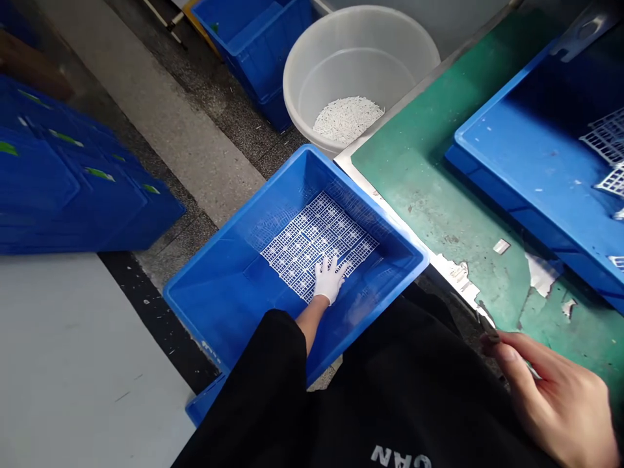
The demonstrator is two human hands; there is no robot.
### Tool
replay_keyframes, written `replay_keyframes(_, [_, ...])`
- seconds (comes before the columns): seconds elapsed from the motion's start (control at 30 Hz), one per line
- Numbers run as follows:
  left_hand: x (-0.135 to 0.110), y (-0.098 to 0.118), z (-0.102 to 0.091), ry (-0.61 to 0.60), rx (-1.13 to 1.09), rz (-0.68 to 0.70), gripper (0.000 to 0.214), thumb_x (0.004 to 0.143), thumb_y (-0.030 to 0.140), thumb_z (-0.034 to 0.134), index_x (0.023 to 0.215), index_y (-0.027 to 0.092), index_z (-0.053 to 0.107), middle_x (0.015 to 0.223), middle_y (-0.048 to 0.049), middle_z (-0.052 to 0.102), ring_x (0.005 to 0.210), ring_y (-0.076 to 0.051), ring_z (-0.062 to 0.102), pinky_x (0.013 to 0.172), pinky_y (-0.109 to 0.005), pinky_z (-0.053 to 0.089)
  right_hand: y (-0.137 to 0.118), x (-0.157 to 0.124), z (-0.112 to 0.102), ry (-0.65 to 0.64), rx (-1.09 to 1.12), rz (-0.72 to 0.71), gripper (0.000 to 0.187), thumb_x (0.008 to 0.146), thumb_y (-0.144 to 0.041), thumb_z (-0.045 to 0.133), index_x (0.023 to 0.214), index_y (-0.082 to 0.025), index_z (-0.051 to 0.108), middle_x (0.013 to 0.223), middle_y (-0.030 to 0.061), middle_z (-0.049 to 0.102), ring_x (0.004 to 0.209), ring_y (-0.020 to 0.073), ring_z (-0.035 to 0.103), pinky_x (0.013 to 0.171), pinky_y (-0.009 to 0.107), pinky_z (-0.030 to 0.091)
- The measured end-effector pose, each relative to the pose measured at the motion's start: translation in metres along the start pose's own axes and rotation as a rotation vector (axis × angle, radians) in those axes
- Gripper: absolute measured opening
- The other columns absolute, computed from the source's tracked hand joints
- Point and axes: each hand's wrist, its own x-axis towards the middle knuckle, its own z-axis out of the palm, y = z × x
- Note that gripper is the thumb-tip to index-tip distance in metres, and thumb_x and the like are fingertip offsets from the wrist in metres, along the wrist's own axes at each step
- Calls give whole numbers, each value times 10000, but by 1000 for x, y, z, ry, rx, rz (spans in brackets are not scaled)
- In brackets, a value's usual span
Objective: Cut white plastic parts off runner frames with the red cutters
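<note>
My left hand (329,281), in a white glove, reaches down into a deep blue plastic bin (219,302). Its fingers are spread flat on the near right corner of the white plastic grid pieces (314,237), which lie side by side on the bin's floor. Bare and closed, my right hand (560,396) is by the edge of the green table, around a small pair of nippers (489,330). Their dark jaws point up and to the left; most of the handles are hidden in the palm.
A green-topped table (419,175) with a worn edge bears a blue tray (531,182) holding white grids (607,140). Beyond the bin stands a round translucent tub (361,32) with small white plastic bits (348,119). Blue crates (73,175) stand at left, another crate (263,39) behind.
</note>
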Motion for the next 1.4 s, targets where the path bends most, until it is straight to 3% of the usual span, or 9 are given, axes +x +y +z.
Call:
replay_keyframes(0.17, [-1, 0, 0, 21, -15, -50, 614, 945, 453, 516, 1531, 318, 391, 1647, -110, 214, 1511, -406, 88, 1173, -661, 37, -3, -1, 1, 8, 12, 21, 414, 978, -568, 435, 897, -249, 687, 839, -18, 737, 719, 203, 711, 571, 291, 471])
replay_keyframes(0.3, [1, -3, 4, 45, -25, -150, 836, 886, 601, 537, 1558, 150, 331, 1642, -197, 181, 1513, -417, 60, 1189, -635, 16, -6, -1, 5, -5, -2, 26, 436, 979, -580, 424, 904, -243, 691, 864, -3, 739, 751, 217, 713, 580, 299, 472])
replay_keyframes(0.53, [2, 0, 13, 61, -22, -220, 875, 921, 603, 444, 1569, 46, 257, 1649, -220, 131, 1523, -393, 39, 1211, -586, 4, -9, 3, 7, -2, 6, -42, 377, 994, -518, 450, 917, -226, 676, 882, -1, 736, 744, 203, 716, 568, 272, 490])
replay_keyframes(0.8, [2, 7, 15, 63, -43, -284, 868, 922, 583, 453, 1556, 19, 272, 1645, -241, 118, 1520, -403, 44, 1209, -587, -1, -15, 5, 7, -32, 47, 15, 414, 991, -548, 442, 920, -223, 690, 888, -9, 736, 744, 194, 709, 593, 263, 494])
replay_keyframes(1.03, [-1, 10, 17, 88, 5, -326, 858, 908, 584, 485, 1550, 43, 307, 1637, -214, 189, 1517, -385, 101, 1214, -579, 69, -14, 9, 8, -7, 51, -35, 407, 997, -558, 436, 920, -238, 675, 871, -24, 728, 731, 185, 704, 580, 259, 485])
replay_keyframes(1.3, [-5, 9, 8, 140, -53, -346, 809, 913, 590, 470, 1540, 92, 354, 1633, -201, 219, 1512, -386, 125, 1206, -594, 71, -13, 8, 9, -8, 33, -38, 403, 1001, -559, 434, 913, -244, 669, 866, -14, 729, 722, 185, 704, 562, 264, 478])
replay_keyframes(1.33, [-9, 3, 8, 161, -56, -384, 779, 921, 589, 457, 1538, 122, 366, 1634, -187, 227, 1511, -385, 131, 1203, -602, 78, -11, 6, 9, -5, 25, -29, 403, 997, -564, 437, 917, -245, 670, 876, -10, 731, 737, 190, 705, 569, 267, 478])
replay_keyframes(1.4, [-22, -14, 9, 215, -76, -592, 726, 942, 578, 421, 1539, 168, 371, 1637, -170, 235, 1508, -381, 151, 1192, -609, 121, -6, 1, 10, 10, 25, 3, 397, 990, -568, 445, 932, -250, 675, 894, -5, 735, 763, 193, 706, 594, 274, 473])
